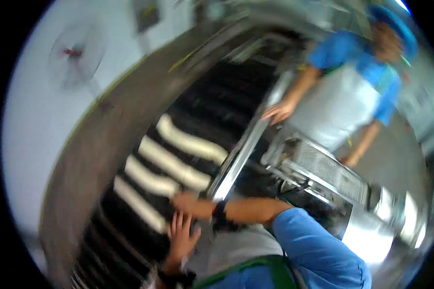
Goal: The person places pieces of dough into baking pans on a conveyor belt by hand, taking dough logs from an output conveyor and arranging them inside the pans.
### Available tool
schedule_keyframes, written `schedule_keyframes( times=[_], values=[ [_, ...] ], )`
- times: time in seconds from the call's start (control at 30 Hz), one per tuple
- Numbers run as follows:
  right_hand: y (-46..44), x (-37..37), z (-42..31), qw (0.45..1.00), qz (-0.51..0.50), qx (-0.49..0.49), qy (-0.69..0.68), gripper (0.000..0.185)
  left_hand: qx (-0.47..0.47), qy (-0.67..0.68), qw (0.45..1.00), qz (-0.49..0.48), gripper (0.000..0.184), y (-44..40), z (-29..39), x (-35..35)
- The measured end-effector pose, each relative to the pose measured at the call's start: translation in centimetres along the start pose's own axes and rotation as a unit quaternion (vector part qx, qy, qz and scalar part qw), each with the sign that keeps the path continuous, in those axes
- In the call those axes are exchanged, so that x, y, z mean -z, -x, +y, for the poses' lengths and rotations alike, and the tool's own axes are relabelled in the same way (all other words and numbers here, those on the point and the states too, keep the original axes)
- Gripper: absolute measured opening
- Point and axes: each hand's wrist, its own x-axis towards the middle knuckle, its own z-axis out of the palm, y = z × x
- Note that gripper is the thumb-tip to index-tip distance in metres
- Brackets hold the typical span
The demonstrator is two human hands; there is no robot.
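Note:
Four pale strips, looking like dough, lie side by side across a dark ribbed conveyor (226,91). The uppermost strip (190,143) is bent, and below it come a second strip (173,165), a third strip (148,177) and the lowest strip (139,204). My right hand (185,202) is at the near end of the third strip, its fingers blurred; whether it grips anything is unclear. My left hand (181,239) has its fingers spread beside the near end of the lowest strip, holding nothing visible.
Across the metal rail (241,161), a co-worker (340,103) in a blue cap and pale apron has one hand by the rail. A metal machine with a mesh section (328,168) stands to the right. A round fan (75,54) is by the wall at upper left.

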Motion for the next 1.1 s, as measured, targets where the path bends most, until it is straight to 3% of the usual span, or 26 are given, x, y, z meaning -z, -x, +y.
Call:
schedule_keyframes(
  times=[0.03, 0.07, 0.1, 0.13, 0.2, 0.27, 0.3, 0.33, 0.43, 0.47, 0.53, 0.57, 0.6, 0.63, 0.67, 0.7, 0.73, 0.77, 0.8, 0.87, 0.9, 0.93, 0.97, 1.0, 1.03, 1.1],
  values=[
    [1.0, -0.2, -0.6, 0.990, 0.080, 0.016, -0.116, 0.017, 0.011, 0.021, 0.999, -0.022, 0.061, 0.6, 0.0, -0.6],
    [1.5, -2.8, 0.2, 0.995, -0.058, 0.031, -0.073, 0.017, 0.024, -0.013, 0.998, -0.050, 0.062, 1.4, -1.0, -1.7],
    [1.0, -1.3, -1.0, 0.982, -0.122, -0.088, -0.113, 0.019, 0.005, -0.062, 0.997, -0.042, 0.059, 1.4, -0.6, -2.3],
    [0.4, 0.2, -2.4, 0.952, -0.175, -0.209, -0.138, 0.022, 0.002, -0.114, 0.993, -0.036, 0.056, 2.8, -0.6, -2.5],
    [2.5, 4.1, -1.5, 0.940, -0.203, -0.218, -0.167, 0.028, 0.069, -0.072, 0.983, -0.153, 0.063, 2.2, 1.2, -0.8],
    [7.9, 5.0, 2.0, 0.925, -0.148, -0.288, -0.199, 0.035, 0.071, -0.078, 0.990, -0.097, 0.062, -0.1, -0.1, -4.8],
    [11.9, 6.9, 2.9, 0.922, -0.039, -0.331, -0.196, 0.037, 0.051, -0.096, 0.991, -0.080, 0.060, -1.0, -1.0, -5.9],
    [12.9, 10.3, 0.6, 0.888, -0.128, -0.425, -0.120, 0.040, 0.039, -0.111, 0.992, -0.042, 0.059, 1.4, -1.4, -5.5],
    [25.2, 15.5, 3.0, 0.873, -0.051, -0.481, -0.064, 0.040, 0.029, -0.177, 0.984, -0.005, 0.052, -0.2, -1.7, -7.2],
    [29.1, 17.3, 2.7, 0.840, -0.015, -0.541, -0.036, 0.040, 0.020, -0.100, 0.992, -0.071, 0.054, -0.1, -0.4, -5.7],
    [38.6, 19.7, 4.1, 0.784, -0.015, -0.619, 0.045, 0.038, 0.021, -0.130, 0.990, -0.051, 0.047, -0.6, -0.8, -6.3],
    [40.6, 23.0, 2.6, 0.689, 0.001, -0.724, -0.044, 0.040, 0.026, -0.134, 0.990, -0.042, 0.047, -0.9, -0.7, -6.4],
    [45.8, 24.1, 3.6, 0.685, -0.007, -0.728, 0.026, 0.040, 0.023, -0.134, 0.990, -0.034, 0.047, -1.5, 0.0, -6.6],
    [48.8, 25.2, 2.1, 0.588, 0.169, -0.791, 0.013, 0.036, 0.023, -0.136, 0.990, -0.028, 0.048, -1.9, 0.4, -6.6],
    [51.1, 27.9, 0.9, 0.505, 0.237, -0.827, -0.071, 0.037, 0.022, -0.138, 0.990, -0.024, 0.048, -2.5, 0.9, -6.7],
    [55.5, 28.8, 1.1, 0.464, 0.301, -0.832, -0.043, 0.042, 0.020, -0.137, 0.990, -0.020, 0.048, -3.1, 1.3, -6.7],
    [61.1, 29.4, 1.9, 0.478, 0.252, -0.837, 0.087, 0.046, 0.018, -0.138, 0.990, -0.015, 0.048, -3.9, 1.8, -6.8],
    [63.4, 30.3, 1.1, 0.427, 0.380, -0.812, 0.121, 0.050, 0.020, -0.132, 0.991, -0.014, 0.048, -4.5, 2.5, -7.0],
    [66.5, 31.1, 0.8, 0.367, 0.438, -0.811, 0.126, 0.047, 0.020, -0.128, 0.992, -0.006, 0.049, -4.8, 2.8, -7.0],
    [70.7, 33.2, -1.8, 0.593, 0.198, -0.688, 0.369, 0.034, 0.032, -0.120, 0.992, 0.005, 0.049, -4.9, 3.2, -7.3],
    [71.7, 34.7, -3.6, 0.636, 0.100, -0.575, 0.505, 0.032, 0.036, -0.117, 0.992, 0.008, 0.049, -5.0, 3.8, -7.5],
    [71.4, 35.9, -3.4, 0.518, 0.023, -0.745, 0.420, 0.031, 0.040, -0.116, 0.992, 0.009, 0.050, -4.8, 4.4, -7.5],
    [75.5, 35.5, -1.9, 0.438, -0.118, -0.658, 0.601, 0.025, 0.042, -0.116, 0.992, 0.010, 0.050, -4.3, 4.8, -7.5],
    [79.5, 35.4, -1.4, 0.482, -0.018, -0.726, 0.490, 0.025, 0.044, -0.114, 0.992, 0.011, 0.050, -3.8, 5.3, -7.5],
    [76.9, 37.0, -1.7, 0.497, 0.094, -0.774, 0.381, 0.026, 0.046, -0.108, 0.993, 0.013, 0.050, -3.2, 5.8, -7.7],
    [78.9, 36.8, -1.0, 0.485, -0.075, -0.742, 0.456, 0.028, 0.076, -0.045, 0.996, 0.028, 0.053, -2.7, 6.8, -7.4]
  ],
)
